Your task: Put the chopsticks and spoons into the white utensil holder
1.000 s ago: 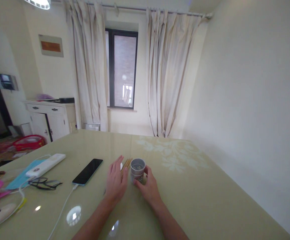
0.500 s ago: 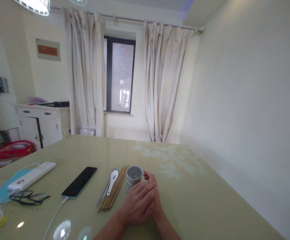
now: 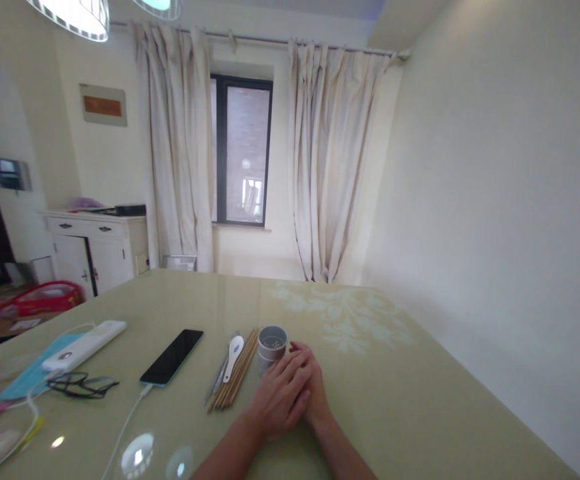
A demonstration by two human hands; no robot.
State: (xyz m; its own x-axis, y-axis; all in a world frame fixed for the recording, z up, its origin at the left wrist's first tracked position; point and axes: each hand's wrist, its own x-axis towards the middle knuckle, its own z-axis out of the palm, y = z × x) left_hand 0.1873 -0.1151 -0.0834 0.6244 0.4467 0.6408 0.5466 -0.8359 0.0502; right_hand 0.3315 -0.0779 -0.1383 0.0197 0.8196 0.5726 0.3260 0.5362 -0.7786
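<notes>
My left hand point(image 3: 281, 393) lies across my right hand point(image 3: 314, 377) near the front of the table. The left fingers are stretched over the right hand, open and holding no object. My right hand is loosely open; its bent fingertips show beyond the left ones, while its palm and thumb are hidden. Just beyond them stands a grey cup point(image 3: 271, 347) with holes in its bottom, its lower right side covered by the hands. To the left of the cup lie several wooden chopsticks point(image 3: 240, 377), a white spoon point(image 3: 233, 358) and some thin metal utensils point(image 3: 217, 380).
A black phone point(image 3: 173, 358) on a white cable lies left of the utensils. Farther left are folded glasses point(image 3: 81, 385), a white power strip or power bank point(image 3: 85, 345) and a blue mask point(image 3: 33, 373). A wall point(image 3: 510, 200) runs along the right side of the table point(image 3: 395, 413).
The view has turned slightly left, so the things on the table appear farther right. My right fingertips have curled in closer to the left hand. The cup and utensils stay in place.
</notes>
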